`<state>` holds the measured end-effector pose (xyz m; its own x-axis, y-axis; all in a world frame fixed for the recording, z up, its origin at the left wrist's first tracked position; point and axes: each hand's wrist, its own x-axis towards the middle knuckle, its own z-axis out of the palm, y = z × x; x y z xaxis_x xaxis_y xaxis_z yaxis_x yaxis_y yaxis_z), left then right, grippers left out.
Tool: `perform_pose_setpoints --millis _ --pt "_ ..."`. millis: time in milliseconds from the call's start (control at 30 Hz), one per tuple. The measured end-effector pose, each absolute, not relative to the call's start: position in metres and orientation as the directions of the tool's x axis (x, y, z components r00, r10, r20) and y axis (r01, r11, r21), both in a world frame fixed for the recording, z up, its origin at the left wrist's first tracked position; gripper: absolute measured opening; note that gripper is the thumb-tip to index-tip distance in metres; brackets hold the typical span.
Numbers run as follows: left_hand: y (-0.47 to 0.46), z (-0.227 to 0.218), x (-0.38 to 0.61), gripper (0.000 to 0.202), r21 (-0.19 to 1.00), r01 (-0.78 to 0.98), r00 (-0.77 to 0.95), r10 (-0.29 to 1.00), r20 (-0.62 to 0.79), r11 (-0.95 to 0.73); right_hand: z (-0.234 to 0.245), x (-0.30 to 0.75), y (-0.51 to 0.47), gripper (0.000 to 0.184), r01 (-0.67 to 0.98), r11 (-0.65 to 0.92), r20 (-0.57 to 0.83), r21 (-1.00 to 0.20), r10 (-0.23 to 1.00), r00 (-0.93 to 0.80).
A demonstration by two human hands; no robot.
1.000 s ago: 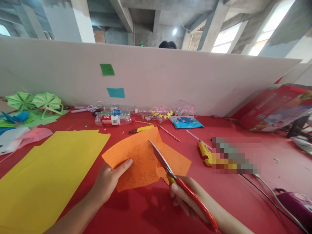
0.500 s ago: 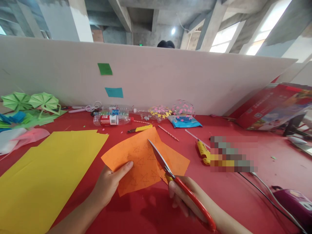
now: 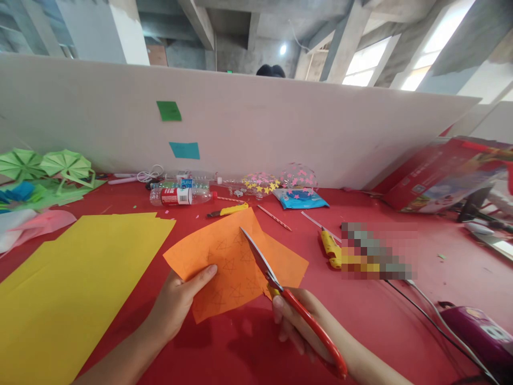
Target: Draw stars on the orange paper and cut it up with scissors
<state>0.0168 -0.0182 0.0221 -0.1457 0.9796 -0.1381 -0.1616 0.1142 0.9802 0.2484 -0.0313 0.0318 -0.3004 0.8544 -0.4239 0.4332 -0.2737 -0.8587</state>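
Observation:
My left hand [image 3: 176,302] pinches the near left edge of an orange paper sheet [image 3: 218,256] that has pencilled stars drawn on it, thumb on top. My right hand [image 3: 298,323] is closed round the red handles of a pair of scissors [image 3: 280,286]. The steel blades point up and away, lying over the middle of the orange sheet along a cut line. The sheet is lifted a little above the red table [image 3: 380,321].
A large yellow sheet [image 3: 68,289] lies left. Behind it are green paper fans [image 3: 48,168], a plastic bottle [image 3: 180,197], a yellow utility knife [image 3: 226,211], a star balloon [image 3: 296,179] and a blue packet [image 3: 300,199]. A yellow glue gun [image 3: 331,248], a cable, a purple device [image 3: 476,329] and a red box [image 3: 441,174] are right. A white partition stands behind.
The view has drifted slightly, so everything sits a little further left. Both hands keep their grip; the scissors have crept slightly along the orange sheet.

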Motion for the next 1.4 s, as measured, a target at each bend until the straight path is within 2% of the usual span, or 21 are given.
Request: perform_pose_setpoints --millis 300,400,600,733,933,1167,1400 --pt "-0.016 0.0247 0.0153 0.046 0.958 -0.203 -0.114 0.967 -0.229 0.203 0.0309 0.2471 -0.0306 0.059 0.398 -0.271 -0.409 -0.876 0.855 -0.318" --pt "-0.0161 0.0258 0.0154 0.047 0.959 -0.21 -0.087 0.974 -0.21 0.188 0.0302 0.25 -0.0308 0.061 0.368 -0.24 -0.375 -0.898 0.856 -0.357" --pt "-0.0176 0.0259 0.0141 0.045 0.989 -0.084 -0.111 0.985 -0.132 0.123 0.0294 0.2513 -0.0312 0.061 0.363 -0.236 -0.364 -0.901 0.868 -0.338" --pt "-0.0173 0.0264 0.015 0.048 0.986 -0.107 -0.11 0.984 -0.139 0.127 0.0309 0.2489 -0.0298 0.059 0.374 -0.304 -0.424 -0.876 0.856 -0.297" --pt "-0.0185 0.0279 0.0179 0.045 0.977 -0.166 -0.123 0.981 -0.153 0.132 0.0332 0.2479 -0.028 0.06 0.409 -0.304 -0.444 -0.86 0.84 -0.31" --pt "-0.0152 0.021 0.0106 0.047 0.966 -0.167 -0.028 0.978 -0.205 0.198 0.0309 0.2518 -0.0304 0.065 0.377 -0.253 -0.392 -0.891 0.848 -0.357" --pt "-0.0197 0.023 0.0147 0.046 0.976 -0.1 -0.1 0.974 -0.203 0.193 0.0377 0.2535 -0.0307 0.065 0.382 -0.21 -0.357 -0.9 0.858 -0.369"
